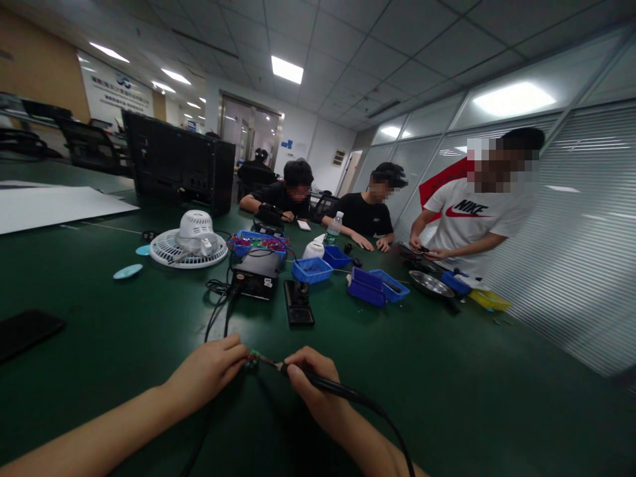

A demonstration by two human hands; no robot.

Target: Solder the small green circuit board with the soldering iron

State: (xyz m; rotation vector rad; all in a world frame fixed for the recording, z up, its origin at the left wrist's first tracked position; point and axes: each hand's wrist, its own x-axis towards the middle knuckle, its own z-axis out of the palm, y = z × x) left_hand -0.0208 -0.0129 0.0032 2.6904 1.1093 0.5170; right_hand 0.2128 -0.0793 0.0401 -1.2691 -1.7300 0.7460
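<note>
My right hand [313, 381] grips a black soldering iron [325, 383] by its handle, and the cable trails off toward the bottom edge. Its metal tip points left and reaches a small green circuit board [253, 358]. At the board's left side is my left hand [213, 368], fingers pinched together on something small at the edge. Reddish bits, perhaps wire, show by those fingertips, too small to make out surely. Beyond the hands stand a black soldering station [257, 273] with cables and a black iron stand [299, 305].
A white fan part [191, 248] lies left of the station. Blue trays [312, 270] stand at the middle, one holding red wires [261, 242]. A dark phone [30, 332] lies at far left. Several people are around the table; one stands at right beside a metal bowl [431, 285].
</note>
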